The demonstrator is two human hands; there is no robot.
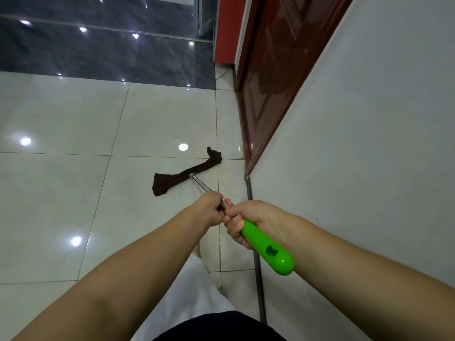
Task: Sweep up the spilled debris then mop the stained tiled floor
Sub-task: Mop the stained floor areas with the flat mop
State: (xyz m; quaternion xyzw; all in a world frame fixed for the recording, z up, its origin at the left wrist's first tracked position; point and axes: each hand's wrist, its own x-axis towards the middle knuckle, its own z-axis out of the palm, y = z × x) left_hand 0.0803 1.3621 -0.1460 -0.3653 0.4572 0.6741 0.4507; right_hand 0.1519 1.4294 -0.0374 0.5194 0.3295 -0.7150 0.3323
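A mop with a metal shaft [200,184] and a bright green handle end [268,249] slants down to the glossy white tiled floor [73,193]. Its head is a dark brown cloth [183,174] lying flat on the tiles near the door. My left hand [209,210] grips the metal shaft. My right hand [248,222] grips the green handle just behind it, with the handle's rounded tip sticking out toward me. I see no debris on the tiles in view.
A white wall [357,143] runs along the right, with a reddish-brown wooden door [268,70] set in it and a red panel [226,28] beyond. Dark grey glossy steps [98,52] rise at the far side. My white trouser leg [197,291] is below.
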